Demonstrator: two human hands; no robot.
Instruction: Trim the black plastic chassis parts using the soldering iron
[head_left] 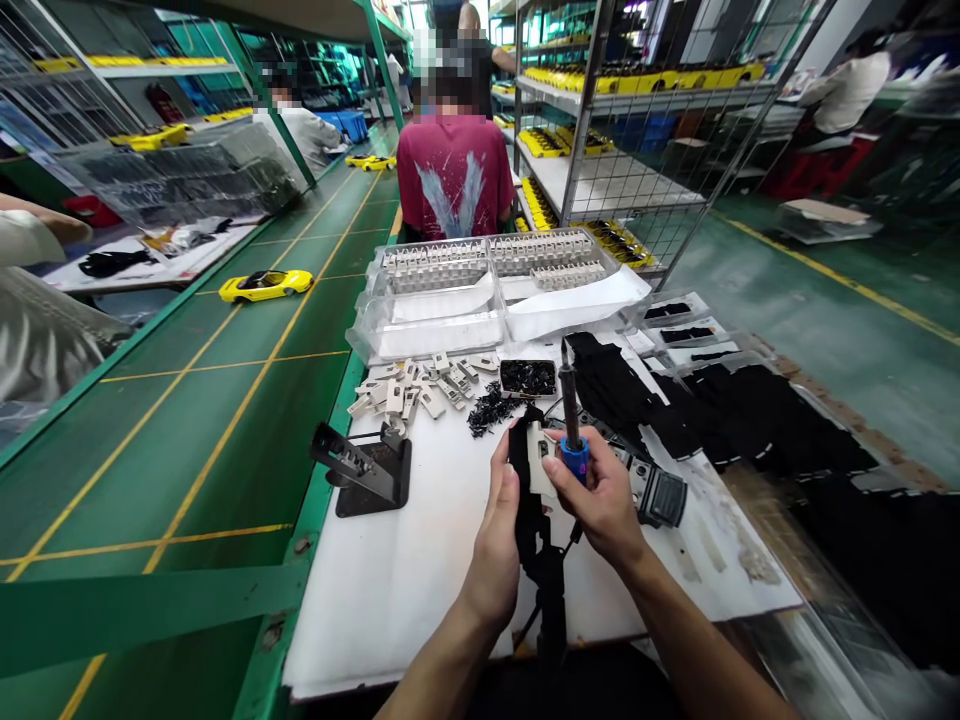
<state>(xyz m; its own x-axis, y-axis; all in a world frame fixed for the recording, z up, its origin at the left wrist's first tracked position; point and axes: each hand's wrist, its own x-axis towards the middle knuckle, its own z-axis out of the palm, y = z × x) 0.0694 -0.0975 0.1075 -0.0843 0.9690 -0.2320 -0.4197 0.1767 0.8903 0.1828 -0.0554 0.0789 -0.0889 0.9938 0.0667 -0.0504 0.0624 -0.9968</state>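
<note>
My left hand is closed around a black fabric strap, which hangs down over the table's front edge. Against the strap lies a small cream plastic piece, with my right thumb touching its side. In my right hand is a soldering iron with a blue collar, its tip pointing up. Beyond my hands, many loose cream pieces are scattered on the white tabletop. Small black parts form a pile beside a little box filled with more of them.
A black iron stand occupies the table's left side. Clear trays with rows of cream pieces stand at the back. Black fabric strips lie to the right. A yellow toy car rests on the green conveyor. A person sits ahead.
</note>
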